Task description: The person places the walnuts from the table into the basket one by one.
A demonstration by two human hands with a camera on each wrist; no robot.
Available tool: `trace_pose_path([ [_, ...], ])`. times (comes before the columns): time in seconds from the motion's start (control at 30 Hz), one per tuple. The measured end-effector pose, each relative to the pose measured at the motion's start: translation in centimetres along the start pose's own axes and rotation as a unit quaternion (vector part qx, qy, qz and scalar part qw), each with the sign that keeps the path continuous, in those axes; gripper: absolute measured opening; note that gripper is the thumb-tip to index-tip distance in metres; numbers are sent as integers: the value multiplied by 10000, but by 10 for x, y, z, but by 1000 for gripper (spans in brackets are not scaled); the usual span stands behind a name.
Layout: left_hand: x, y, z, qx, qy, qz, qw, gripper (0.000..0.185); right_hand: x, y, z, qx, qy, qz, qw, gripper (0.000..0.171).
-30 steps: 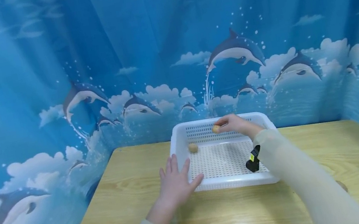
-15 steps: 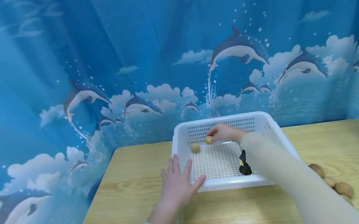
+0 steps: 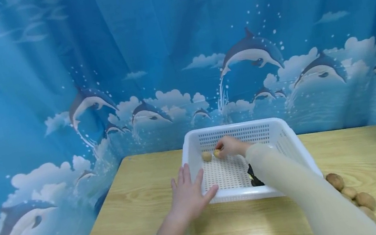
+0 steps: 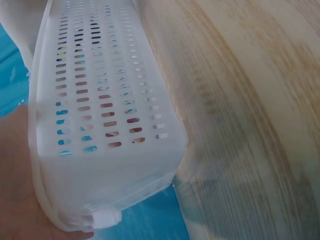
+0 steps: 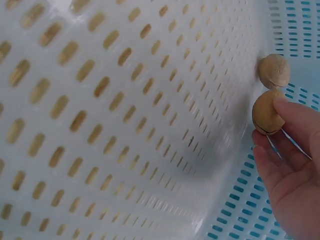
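Note:
A white perforated basket (image 3: 285,134) stands on the wooden table (image 3: 142,201) at the back. My right hand (image 3: 229,147) reaches into it and pinches a small tan nut (image 5: 267,114) in its fingertips, right beside a second nut (image 5: 273,70) lying on the basket floor. The same two nuts (image 3: 207,156) show side by side in the head view. My left hand (image 3: 188,195) rests flat with straight fingers against the basket's near left corner (image 4: 107,165).
Several more tan nuts (image 3: 352,192) lie in a small heap on the table to the right of the basket. A blue dolphin-print curtain (image 3: 55,94) closes in the table at the back and both sides.
My right hand has carried the nut leftward and down inside the basket until it sits next to the lying nut. The left hand has stayed at the basket's corner.

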State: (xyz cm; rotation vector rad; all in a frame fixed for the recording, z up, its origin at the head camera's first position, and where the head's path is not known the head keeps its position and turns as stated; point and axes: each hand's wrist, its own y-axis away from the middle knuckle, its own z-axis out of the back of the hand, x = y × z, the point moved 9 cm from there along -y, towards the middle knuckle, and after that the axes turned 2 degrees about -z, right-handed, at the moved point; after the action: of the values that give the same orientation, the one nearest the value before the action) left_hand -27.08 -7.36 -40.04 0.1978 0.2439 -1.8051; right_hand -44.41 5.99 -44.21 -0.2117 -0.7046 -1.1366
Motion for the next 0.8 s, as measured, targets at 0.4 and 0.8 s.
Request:
trace_pose_path([
  [0.4, 2, 0, -1, 20, -20, 59, 10000, 76, 7, 6, 15, -107, 176, 229, 9995, 35],
  [0.8, 0, 1, 1, 29, 77, 60, 9999, 75, -2, 60, 73, -3, 144, 26, 9999, 45],
])
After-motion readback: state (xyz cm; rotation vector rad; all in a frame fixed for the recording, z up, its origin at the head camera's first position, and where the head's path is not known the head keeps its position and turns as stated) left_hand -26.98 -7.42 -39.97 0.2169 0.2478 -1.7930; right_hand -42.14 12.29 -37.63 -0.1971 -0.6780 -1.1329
